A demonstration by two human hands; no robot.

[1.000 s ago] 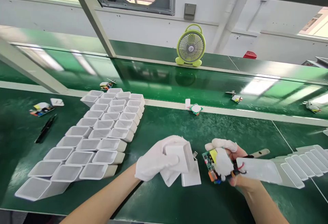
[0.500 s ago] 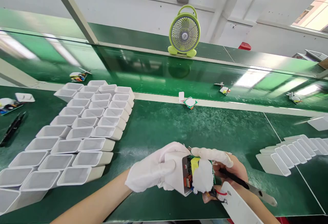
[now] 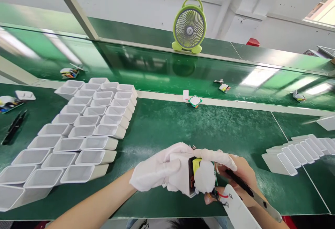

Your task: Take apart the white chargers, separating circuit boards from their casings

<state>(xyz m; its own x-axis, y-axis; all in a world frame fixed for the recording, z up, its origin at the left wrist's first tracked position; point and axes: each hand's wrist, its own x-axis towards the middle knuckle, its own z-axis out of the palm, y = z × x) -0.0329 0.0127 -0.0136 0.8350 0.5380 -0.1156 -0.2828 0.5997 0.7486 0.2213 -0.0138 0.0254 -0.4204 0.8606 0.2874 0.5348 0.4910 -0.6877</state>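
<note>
My left hand (image 3: pixel 157 171), in a white glove, is wrapped round a white plastic housing (image 3: pixel 180 176) near the table's front edge. My right hand (image 3: pixel 235 173), with white finger cots on thumb and forefinger, pinches a green circuit board (image 3: pixel 200 175) with a yellow part and white foam pad, partly inside the housing's open end. A dark tool with a pale tip (image 3: pixel 251 194) lies tucked in the same hand. Red and black wires run from the board to a white cover plate (image 3: pixel 238 211) hanging below.
Several rows of empty white housings (image 3: pixel 75 127) lie on the green mat at left, more (image 3: pixel 298 150) at right. Black tweezers (image 3: pixel 13 126) lie far left. Loose boards (image 3: pixel 195 101) sit on the conveyor belt (image 3: pixel 162 79). A green fan (image 3: pixel 190 26) stands beyond.
My hands came together: the circuit board, held apart to the right a second ago, now sits partly inside the housing. My view dropped and shifted slightly.
</note>
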